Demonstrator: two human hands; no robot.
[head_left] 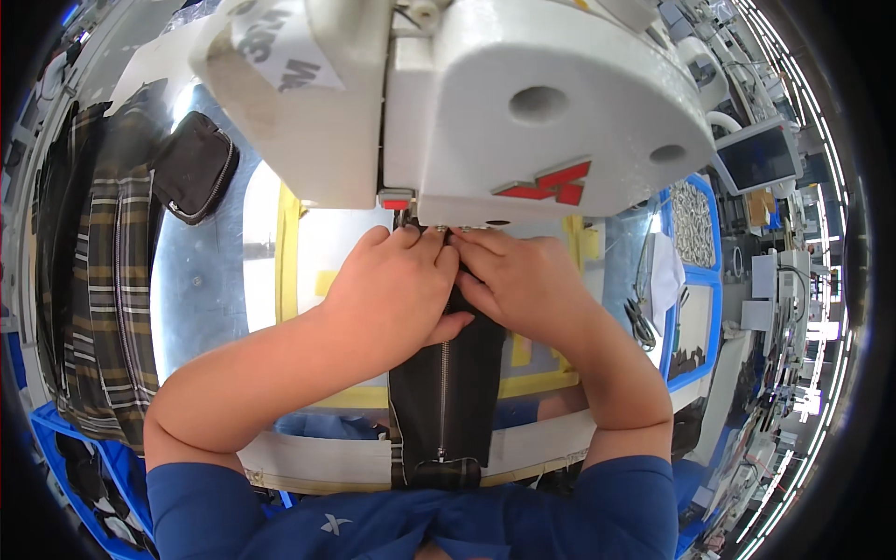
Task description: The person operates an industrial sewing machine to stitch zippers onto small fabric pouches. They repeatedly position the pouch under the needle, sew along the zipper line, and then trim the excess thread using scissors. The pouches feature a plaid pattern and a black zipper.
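A long dark strip of fabric (476, 392) with a metal zipper (443, 392) down its middle runs from the table edge up under a white sewing machine head (504, 121). My left hand (397, 285) grips its far part, fingers bent close to the needle area and thumb lying by the zipper. Right beside it, my right hand (518, 280) holds the same strip, its thumb and fingers drawn together on the fabric. Both sets of fingertips almost touch below the machine head, which partly hides them. The needle itself cannot be made out.
Plaid fabric pieces with zippers (117, 289) lie at the left, next to a black zippered pouch (194, 168). Blue trays (717, 308) with small metal parts stand at the right, near scissors (640, 325). A blue crate (131, 485) sits lower left.
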